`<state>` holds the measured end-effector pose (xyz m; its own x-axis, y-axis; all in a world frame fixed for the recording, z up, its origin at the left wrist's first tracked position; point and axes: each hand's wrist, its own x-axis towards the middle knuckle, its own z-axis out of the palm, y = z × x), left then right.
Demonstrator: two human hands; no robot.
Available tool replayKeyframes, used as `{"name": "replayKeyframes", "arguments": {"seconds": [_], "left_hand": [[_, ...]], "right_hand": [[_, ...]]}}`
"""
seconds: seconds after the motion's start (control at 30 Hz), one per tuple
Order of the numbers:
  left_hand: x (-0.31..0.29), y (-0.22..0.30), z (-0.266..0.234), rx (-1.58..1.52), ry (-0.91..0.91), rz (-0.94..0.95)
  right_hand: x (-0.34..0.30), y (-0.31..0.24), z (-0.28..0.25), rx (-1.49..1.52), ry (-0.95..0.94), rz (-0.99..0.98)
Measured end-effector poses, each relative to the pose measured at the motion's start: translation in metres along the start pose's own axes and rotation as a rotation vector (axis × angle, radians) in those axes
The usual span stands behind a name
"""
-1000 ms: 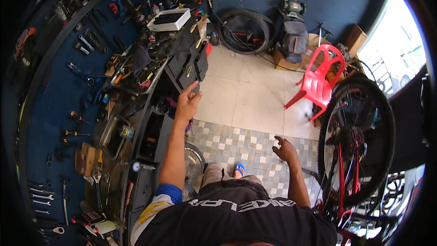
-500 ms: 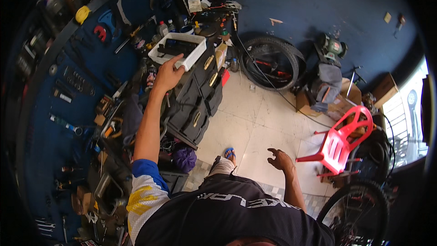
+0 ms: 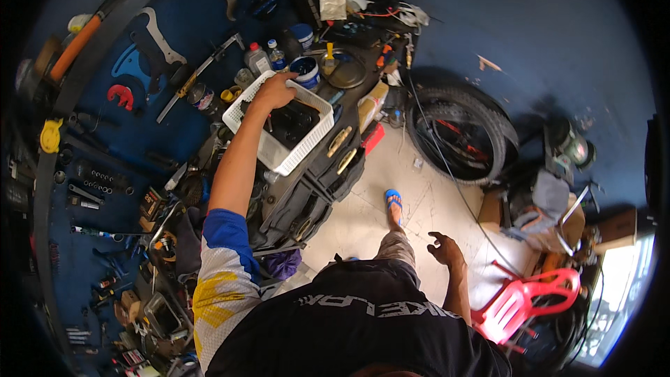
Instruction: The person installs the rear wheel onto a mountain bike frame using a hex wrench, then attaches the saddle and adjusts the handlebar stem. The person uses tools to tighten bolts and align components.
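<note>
My left hand (image 3: 276, 91) reaches over a white perforated plastic basket (image 3: 326, 124) on the cluttered bench. Its index finger stretches toward a blue-and-white tub (image 3: 305, 70) with dark contents; whether it touches the rim is unclear, and the other fingers are partly hidden. Dark items (image 3: 293, 122), hard to identify, lie in the basket below my wrist. Beside the tub stand a clear bottle with a red cap (image 3: 257, 59), a smaller bottle with a blue cap (image 3: 277, 56) and a round pan (image 3: 347, 72). My right hand (image 3: 448, 251) hangs empty above the tiled floor, fingers apart.
Black cases with gold handles (image 3: 307, 199) line the bench's near side. Bicycle tyres (image 3: 460, 136) lean on the blue wall, a hose (image 3: 447, 167) running past them. A red plastic chair (image 3: 527, 304) stands right. Tools, including a red pipe cutter (image 3: 121, 96), hang left.
I have stepped forward, and the basket and bench now look nearer. My left hand has gone from the basket's near rim across to its far side by the tub. My right hand still hangs free.
</note>
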<state>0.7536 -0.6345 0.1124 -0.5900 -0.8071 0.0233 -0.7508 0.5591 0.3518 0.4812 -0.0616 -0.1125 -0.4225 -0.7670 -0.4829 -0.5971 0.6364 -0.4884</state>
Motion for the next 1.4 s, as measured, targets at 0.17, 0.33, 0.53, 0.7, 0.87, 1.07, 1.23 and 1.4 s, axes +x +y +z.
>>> {"name": "replayKeyframes", "arguments": {"seconds": [0.17, 0.33, 0.53, 0.7, 0.87, 1.07, 1.23, 1.4], "left_hand": [[0.075, 0.004, 0.031, 0.130, -0.191, -0.227], [0.110, -0.006, 0.046, 0.105, -0.314, -0.398], [0.119, 0.008, 0.051, 0.217, -0.408, -0.492], [0.117, 0.009, 0.056, 0.154, -0.371, -0.475], [0.116, 0.006, 0.058, 0.126, -0.362, -0.503], [0.120, 0.013, 0.046, 0.150, -0.377, -0.501], [0.111, 0.009, 0.042, 0.153, -0.275, -0.492], [0.107, 0.029, 0.062, 0.209, -0.406, -0.559]], "right_hand": [[0.135, 0.008, -0.086, -0.082, -0.065, -0.114], [0.246, 0.010, -0.175, -0.075, -0.023, -0.227], [0.337, 0.017, -0.222, -0.140, 0.014, -0.348], [0.361, -0.009, -0.215, -0.110, -0.216, -0.306], [0.373, -0.025, -0.206, -0.069, -0.326, -0.370], [0.392, -0.035, -0.218, -0.096, -0.284, -0.414], [0.414, -0.031, -0.214, -0.080, -0.231, -0.515], [0.410, -0.052, -0.210, -0.097, -0.340, -0.502]]}}
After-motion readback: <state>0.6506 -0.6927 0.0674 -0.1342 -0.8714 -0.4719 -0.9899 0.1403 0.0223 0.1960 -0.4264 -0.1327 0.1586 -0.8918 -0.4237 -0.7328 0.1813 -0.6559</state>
